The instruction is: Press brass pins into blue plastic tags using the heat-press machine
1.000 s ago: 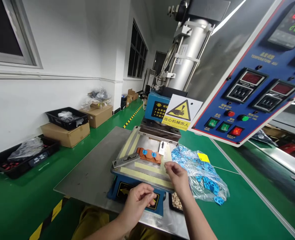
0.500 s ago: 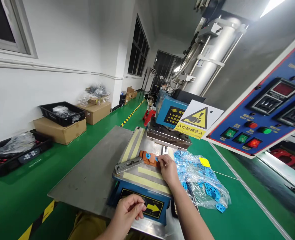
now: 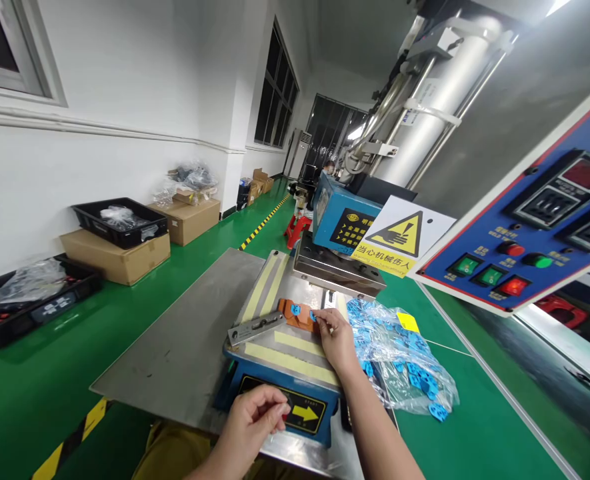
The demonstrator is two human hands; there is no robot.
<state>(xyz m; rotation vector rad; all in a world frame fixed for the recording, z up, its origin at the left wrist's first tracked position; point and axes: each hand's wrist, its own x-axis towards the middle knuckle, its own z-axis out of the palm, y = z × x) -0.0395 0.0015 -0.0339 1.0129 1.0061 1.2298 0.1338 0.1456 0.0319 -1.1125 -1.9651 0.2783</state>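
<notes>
My right hand [image 3: 335,337] reaches over the press bed, its thumb and fingertips pinched at a small blue plastic piece [image 3: 313,315] on the right end of an orange-brown fixture [image 3: 302,324]. A second blue piece [image 3: 295,309] sits on the fixture's left part. A metal bar [image 3: 255,328] with slots lies against the fixture's left end. My left hand [image 3: 255,420] is low in front of the blue base's label panel [image 3: 305,412], which bears a yellow arrow. Its thumb and index finger are closed together; whether anything is between them is hidden. A bit of red shows beside its fingertips.
The press head's metal block [image 3: 339,268] hangs behind the fixture. A clear bag of blue pieces [image 3: 399,353] lies on the right. Overhanging at right are a warning sign [image 3: 405,233] and a control panel [image 3: 515,267]. A metal tabletop [image 3: 175,347] extends left.
My left hand stays by the panel, and a bit of red now shows at its fingertips. My right hand keeps its place at the fixture. The camera view has shifted slightly.
</notes>
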